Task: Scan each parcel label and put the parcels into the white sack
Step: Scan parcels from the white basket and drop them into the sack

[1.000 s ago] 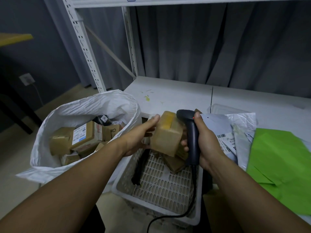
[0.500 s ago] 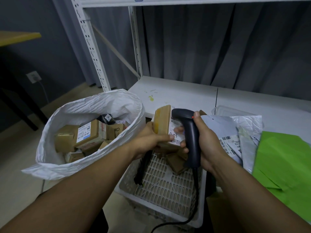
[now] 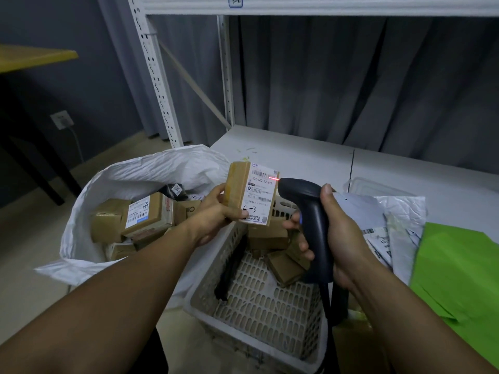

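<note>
My left hand (image 3: 216,214) grips a small brown cardboard parcel (image 3: 239,184) upright, its white label facing the scanner. My right hand (image 3: 337,238) grips a dark handheld barcode scanner (image 3: 305,195), whose red beam falls on the barcode at the label's top right. The open white sack (image 3: 140,179) stands on the left and holds several brown parcels (image 3: 145,214). Below my hands is a white slotted basket (image 3: 256,338) with a few small brown parcels (image 3: 280,263) left in its far end.
White and grey mailer bags (image 3: 388,225) and a green bag (image 3: 464,271) lie on the grey table (image 3: 297,155) at the right. A white metal rack post (image 3: 154,71) rises behind the sack. The scanner's cable (image 3: 328,314) hangs down over the basket.
My left hand has turned the parcel so that its label faces the scanner. The red beam now lights the barcode. The view has shifted slightly.
</note>
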